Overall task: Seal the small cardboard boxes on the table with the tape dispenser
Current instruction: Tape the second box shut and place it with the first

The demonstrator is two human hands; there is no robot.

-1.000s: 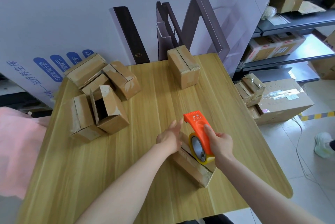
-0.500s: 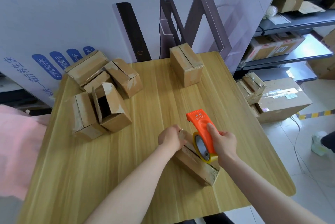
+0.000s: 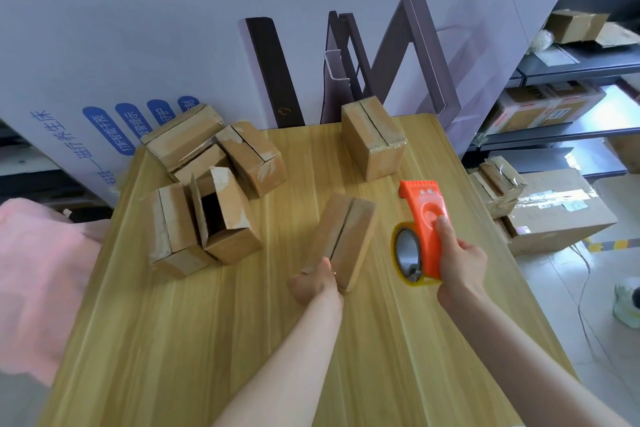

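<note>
A small cardboard box (image 3: pixel 346 236) lies in the middle of the wooden table (image 3: pixel 207 340), its top seam facing up. My left hand (image 3: pixel 317 283) grips its near end. To the right, my right hand (image 3: pixel 462 262) holds the orange tape dispenser (image 3: pixel 422 219) with its yellowish tape roll, lifted off the box and apart from it. Several more small boxes (image 3: pixel 214 181) sit in a cluster at the left; one of them stands with an open flap. One closed box (image 3: pixel 372 137) stands alone at the far edge.
A large white printed board (image 3: pixel 173 28) leans behind the table. Pink cloth (image 3: pixel 38 271) lies off the left edge. On the right are shelves with cartons (image 3: pixel 547 108) and a big carton on the floor (image 3: pixel 554 215) with small boxes on it.
The dispenser has come off the box and moved right. My left hand has turned the box and slid it away from me, towards the table's middle.
</note>
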